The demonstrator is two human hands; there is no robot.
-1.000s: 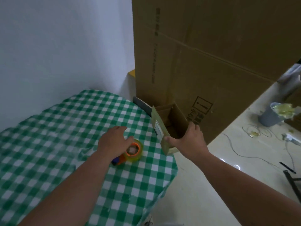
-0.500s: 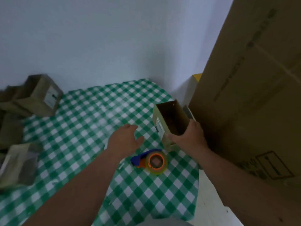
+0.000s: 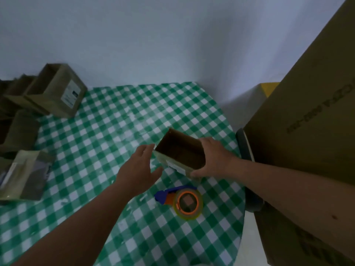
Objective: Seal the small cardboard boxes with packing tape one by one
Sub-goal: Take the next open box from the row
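Head view: my right hand (image 3: 213, 160) grips the small open cardboard box (image 3: 180, 152) from its right side, fingers curled over the far wall, thumb on the near lower corner. Box is tilted, open top toward the camera, white label (image 3: 175, 167) on the near face. It sits over the green-checked tablecloth (image 3: 119, 120); can't tell if it's touching the cloth or lifted off it.

My left hand (image 3: 140, 167) is just left of the box, fingers straight and spread, holding nothing. Fingertips are right at the box's left edge; contact unclear.

Tape dispenser (image 3: 182, 200), orange core with blue handle, lies flat on the cloth near me, below the box, between my forearms, apart from both hands.

More small boxes (image 3: 55, 89) piled at the table's far left, open ones with labels. A taped box (image 3: 23, 175) lies at the left edge. A big cardboard carton (image 3: 311, 121) stands to the right of the table.
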